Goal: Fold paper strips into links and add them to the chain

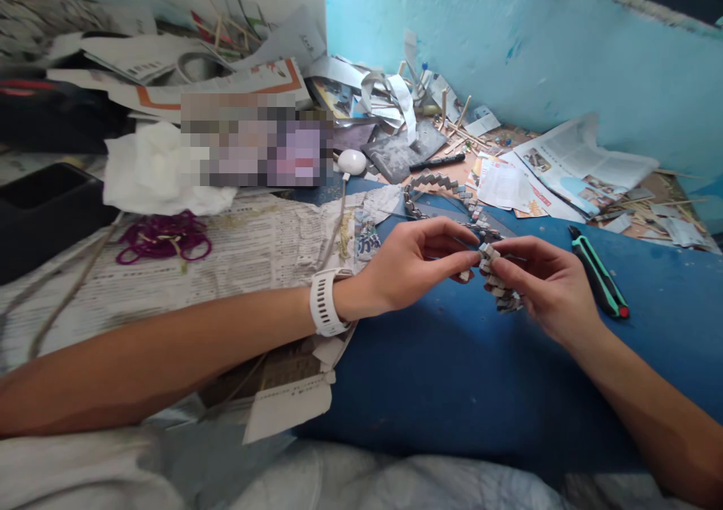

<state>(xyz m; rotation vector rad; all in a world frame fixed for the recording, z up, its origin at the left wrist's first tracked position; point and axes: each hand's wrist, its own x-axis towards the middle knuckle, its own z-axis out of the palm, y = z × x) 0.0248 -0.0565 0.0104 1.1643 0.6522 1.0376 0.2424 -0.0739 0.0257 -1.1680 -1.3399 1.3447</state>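
At far left, a dark case (50, 224) near spread newspaper (254, 242), with crumpled white tissue (152, 167) behind and a tangle of purple cord (163, 240) lying on the print. Further along, a white rounded device (352, 162) trailing a pale cable (341, 216). Then the left hand (415, 261), a white watch strap (326, 301) about its wrist: thumb and fingers drawn close at the upper end of a zigzag folded strip (500, 284), a small pale folded piece (464, 276) by the lower fingertips; impossible to tell whether pinched. Behind the hands, a loop of grey folded chain (437, 181) on the blue desk (452, 389), near a black pen (437, 163); impossible to say whether joined to the strip. Then the right hand (556, 288), pinching the strip over the desk between thumb and forefinger, with lower folds showing beneath the fingers. Farther back, loose printed paper (584, 163) before the turquoise wall (497, 65). At right, just beside the right hand, a black-and-green cutter (599, 273) with a red end, lying flat on the desk.
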